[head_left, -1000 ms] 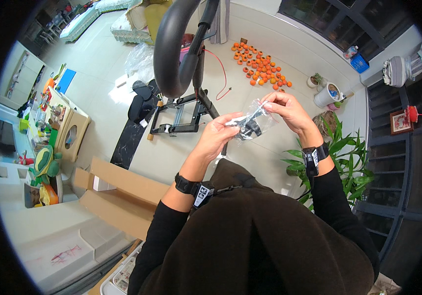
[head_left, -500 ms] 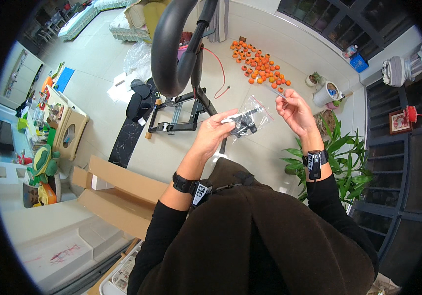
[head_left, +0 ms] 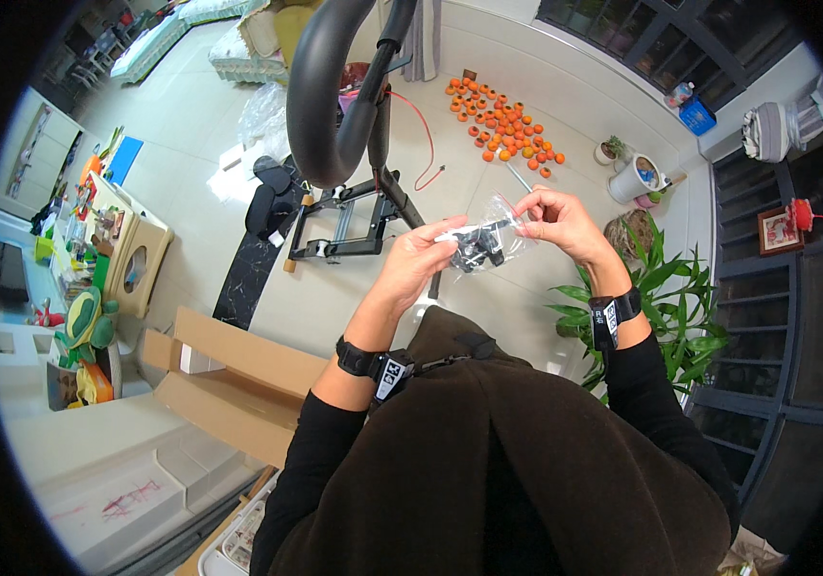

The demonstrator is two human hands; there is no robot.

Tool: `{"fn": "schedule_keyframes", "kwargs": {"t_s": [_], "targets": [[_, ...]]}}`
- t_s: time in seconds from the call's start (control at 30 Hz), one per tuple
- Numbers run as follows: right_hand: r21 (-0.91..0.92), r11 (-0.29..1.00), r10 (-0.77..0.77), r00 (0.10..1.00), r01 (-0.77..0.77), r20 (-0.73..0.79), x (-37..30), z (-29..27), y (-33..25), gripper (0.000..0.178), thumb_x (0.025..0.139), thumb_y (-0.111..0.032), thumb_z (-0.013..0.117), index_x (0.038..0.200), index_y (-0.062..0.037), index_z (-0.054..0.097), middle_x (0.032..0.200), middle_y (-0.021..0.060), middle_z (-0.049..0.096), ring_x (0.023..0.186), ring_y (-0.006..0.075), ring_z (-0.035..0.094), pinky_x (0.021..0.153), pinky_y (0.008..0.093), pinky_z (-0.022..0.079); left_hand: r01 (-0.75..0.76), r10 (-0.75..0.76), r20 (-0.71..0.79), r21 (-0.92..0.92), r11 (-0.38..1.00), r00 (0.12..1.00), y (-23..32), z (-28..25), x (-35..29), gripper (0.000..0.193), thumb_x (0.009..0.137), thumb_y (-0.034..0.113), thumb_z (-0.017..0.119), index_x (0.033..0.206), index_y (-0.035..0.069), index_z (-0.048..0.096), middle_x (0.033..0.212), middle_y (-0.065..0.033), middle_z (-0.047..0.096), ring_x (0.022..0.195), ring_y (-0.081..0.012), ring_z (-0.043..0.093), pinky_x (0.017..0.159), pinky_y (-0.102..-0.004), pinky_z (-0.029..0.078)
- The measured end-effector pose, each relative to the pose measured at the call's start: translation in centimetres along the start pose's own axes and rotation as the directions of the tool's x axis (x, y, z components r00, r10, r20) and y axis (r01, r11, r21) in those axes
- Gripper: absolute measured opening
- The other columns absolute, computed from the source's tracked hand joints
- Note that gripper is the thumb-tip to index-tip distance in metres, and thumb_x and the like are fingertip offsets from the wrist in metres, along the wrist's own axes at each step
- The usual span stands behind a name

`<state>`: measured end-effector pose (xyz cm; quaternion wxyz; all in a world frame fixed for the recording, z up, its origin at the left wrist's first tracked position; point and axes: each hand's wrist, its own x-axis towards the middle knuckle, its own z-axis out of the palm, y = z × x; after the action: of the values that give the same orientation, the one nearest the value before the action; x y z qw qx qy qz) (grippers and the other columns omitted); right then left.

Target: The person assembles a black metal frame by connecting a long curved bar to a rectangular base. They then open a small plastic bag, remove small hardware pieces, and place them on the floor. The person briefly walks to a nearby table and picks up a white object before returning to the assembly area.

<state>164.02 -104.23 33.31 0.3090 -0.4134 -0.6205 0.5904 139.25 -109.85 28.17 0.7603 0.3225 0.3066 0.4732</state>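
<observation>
Tiles (head_left: 522, 312) bearing orange fruit (head_left: 504, 123) spread below the held clear bag (head_left: 481, 246).

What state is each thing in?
left hand: gripping clear bag
right hand: holding thin rod, touching bag's edge
clear bag: raised, dark parts inside; seal unclear
thin rod: held slanted
cardboard box: flaps open
orange fruit: spread on floor
red cable: one end loose
</observation>
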Motion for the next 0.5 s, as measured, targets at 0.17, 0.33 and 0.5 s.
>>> {"fn": "schedule_keyframes", "kwargs": {"t_s": [0.17, 0.33, 0.5], "targets": [[-0.339, 0.934, -0.116, 0.993, 0.11, 0.003, 0.3, 0.8, -0.2, 0.019, 0.073, 0.0, 0.072, 0.091, -0.0021, 0.065, 0.071, -0.0068, 0.035, 0.065, 0.0048, 0.041, 0.059, 0.0207, 0.037, 0.005, -0.006, 0.009, 0.031, 1.0, 1.0, -0.2, 0.4, 0.0, 0.04, 0.09, 0.008, 0.058, 0.127, -0.003, 0.05, 0.114, -0.0098, 0.061, 0.097, -0.012, 0.061, 0.084, -0.0243, 0.051], [-0.033, 0.993, -0.113, 0.98, 0.109, -0.166, 0.5, 0.9, 0.7, 0.012, 0.077, -0.008, 0.071, 0.086, -0.0023, 0.065, 0.075, -0.0034, 0.047, 0.066, 0.0057, 0.042, 0.063, 0.0214, 0.038, -0.022, 0.023, 0.014, -0.044, 0.999, 1.0, 0.0, 0.0, 0.0, 0.039, 0.09, 0.007, 0.057, 0.127, -0.004, 0.05, 0.114, -0.011, 0.061, 0.099, -0.0136, 0.061, 0.086, -0.0261, 0.052], [0.615, 0.777, -0.033, 0.984, 0.137, -0.177, 0.8, 0.1, 2.4, 0.005, 0.09, -0.011, 0.051, 0.091, -0.0061, 0.049, 0.093, 0.0111, 0.062, 0.09, 0.0217, 0.063, 0.074, 0.0292, 0.048, -0.03, 0.029, -0.032, -0.041, 0.999, 0.999, 0.1, -0.4, 0.1, 0.035, 0.09, 0.004, 0.056, 0.123, -0.006, 0.052, 0.112, -0.0109, 0.061, 0.097, -0.013, 0.06, 0.083, -0.0258, 0.05]]}}
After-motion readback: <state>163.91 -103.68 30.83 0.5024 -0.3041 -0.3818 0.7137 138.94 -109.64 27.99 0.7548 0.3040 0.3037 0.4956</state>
